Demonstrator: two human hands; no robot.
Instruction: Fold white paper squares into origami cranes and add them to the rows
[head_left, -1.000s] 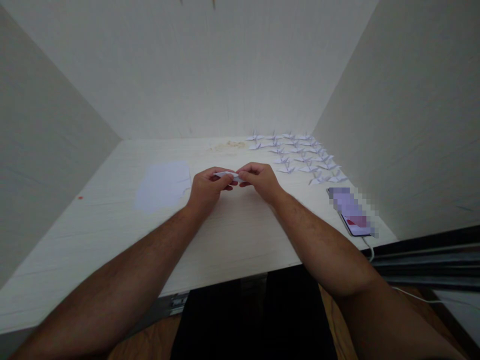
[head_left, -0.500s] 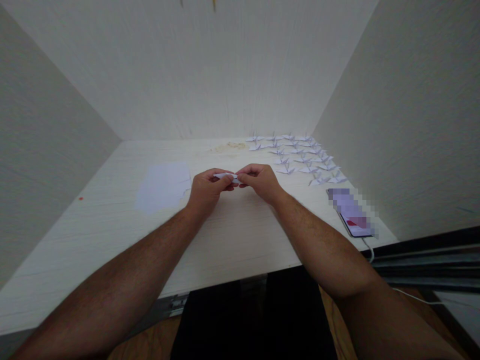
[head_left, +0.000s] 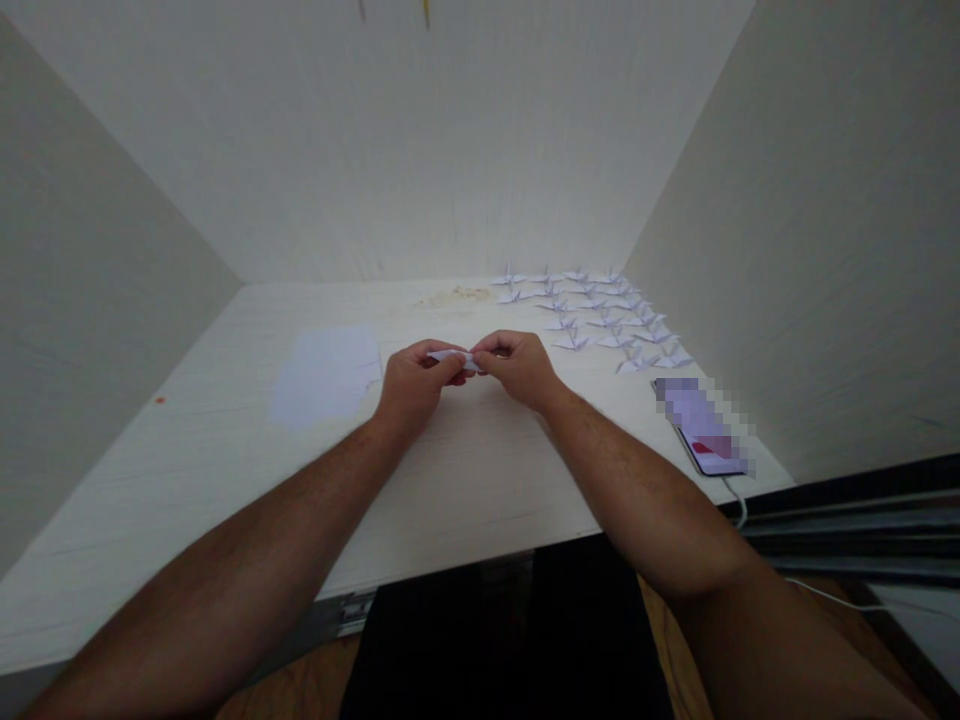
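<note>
Between my two hands is a small piece of folded white paper (head_left: 448, 355), held just above the middle of the table. My left hand (head_left: 417, 376) pinches its left and middle part, thumb on top. The right end is pinched by the thumb and fingers of my right hand (head_left: 517, 362); that end is mostly hidden by the fingertips. Folded paper cranes (head_left: 592, 300), several in rows, stand at the back right. A stack of white paper sheets (head_left: 326, 372) lies to the left of my left hand.
A phone (head_left: 701, 428) lies at the table's right edge, with a white cable (head_left: 739, 505) running off from it. Walls (head_left: 435, 150) close the table in at the back and both sides. A small red dot (head_left: 160, 400) marks the left of the table (head_left: 480, 490).
Both hands stay in almost the same place around the folded paper. The fingers of my right hand have shifted slightly at its right end.
</note>
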